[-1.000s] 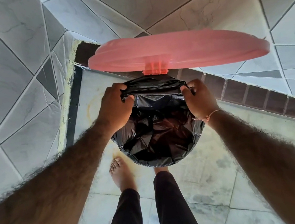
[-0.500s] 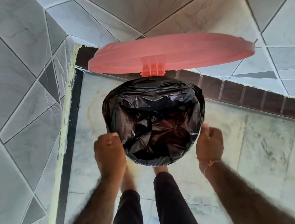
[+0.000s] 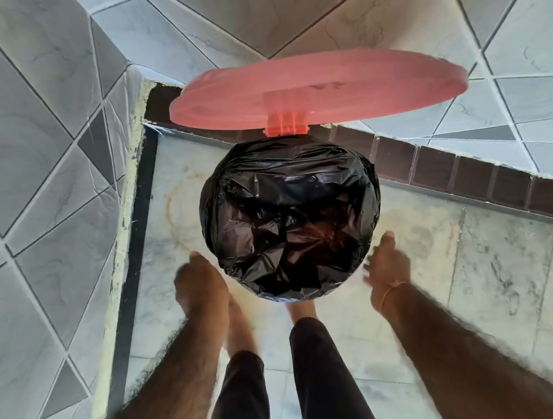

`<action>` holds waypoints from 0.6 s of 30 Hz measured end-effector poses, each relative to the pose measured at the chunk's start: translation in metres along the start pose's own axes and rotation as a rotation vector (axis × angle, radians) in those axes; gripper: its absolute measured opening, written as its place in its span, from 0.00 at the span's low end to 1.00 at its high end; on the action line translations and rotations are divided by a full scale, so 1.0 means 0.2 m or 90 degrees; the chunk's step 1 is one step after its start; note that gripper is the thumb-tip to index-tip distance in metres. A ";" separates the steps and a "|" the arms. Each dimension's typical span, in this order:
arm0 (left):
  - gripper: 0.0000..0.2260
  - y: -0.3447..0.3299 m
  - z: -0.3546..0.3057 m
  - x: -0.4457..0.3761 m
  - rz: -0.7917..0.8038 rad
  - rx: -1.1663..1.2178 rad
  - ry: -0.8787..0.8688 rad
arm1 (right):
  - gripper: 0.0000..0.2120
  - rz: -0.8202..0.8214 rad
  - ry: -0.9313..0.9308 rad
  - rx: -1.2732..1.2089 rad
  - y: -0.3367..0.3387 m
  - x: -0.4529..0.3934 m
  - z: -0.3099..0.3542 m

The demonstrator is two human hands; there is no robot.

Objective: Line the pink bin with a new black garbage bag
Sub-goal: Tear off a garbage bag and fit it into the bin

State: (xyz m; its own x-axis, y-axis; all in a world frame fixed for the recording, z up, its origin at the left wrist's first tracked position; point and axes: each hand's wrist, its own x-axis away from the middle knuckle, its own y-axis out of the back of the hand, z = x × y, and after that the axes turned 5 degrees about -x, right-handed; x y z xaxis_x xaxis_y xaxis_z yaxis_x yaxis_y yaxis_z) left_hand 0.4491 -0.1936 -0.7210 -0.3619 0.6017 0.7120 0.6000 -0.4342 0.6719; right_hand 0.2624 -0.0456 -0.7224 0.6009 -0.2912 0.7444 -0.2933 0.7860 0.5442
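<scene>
The black garbage bag (image 3: 289,214) is stretched over the whole mouth of the pink bin and hangs crumpled inside it; the bin's body is hidden under the bag. The pink lid (image 3: 316,91) stands raised on its hinge behind the opening. My left hand (image 3: 201,283) is at the bin's near left side, blurred, fingers loosely curled, holding nothing. My right hand (image 3: 385,269) is at the near right side with fingers spread, just off the bag's edge. A thin cord sits on the right wrist.
The bin stands in a corner of grey tiled walls (image 3: 39,167), with a dark brick-tile skirting (image 3: 470,170) along the right wall. My bare feet and dark trouser legs (image 3: 315,377) are directly in front of the bin on the marble floor (image 3: 482,272).
Both hands let go of the bag's far rim, came back along the bin's sides toward me, and opened. The bag now covers the full rim.
</scene>
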 end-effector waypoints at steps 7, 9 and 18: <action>0.13 0.05 -0.29 0.05 -0.050 0.018 -0.480 | 0.25 0.054 0.341 0.057 -0.10 -0.01 0.33; 0.16 0.03 -0.34 0.03 0.008 -0.005 -0.476 | 0.31 0.127 0.261 0.052 -0.14 -0.05 0.34; 0.16 0.08 -0.30 -0.15 -0.036 -0.050 -0.492 | 0.19 0.062 0.268 -0.034 -0.07 -0.13 0.37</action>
State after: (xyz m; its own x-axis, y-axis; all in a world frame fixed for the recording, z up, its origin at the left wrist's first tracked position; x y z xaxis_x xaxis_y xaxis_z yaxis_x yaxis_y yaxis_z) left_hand 0.4279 -0.2586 -0.7190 0.2269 0.9087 0.3505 0.5332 -0.4171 0.7360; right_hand 0.1955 -0.0901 -0.7208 0.8262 0.0251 0.5628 -0.3316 0.8293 0.4497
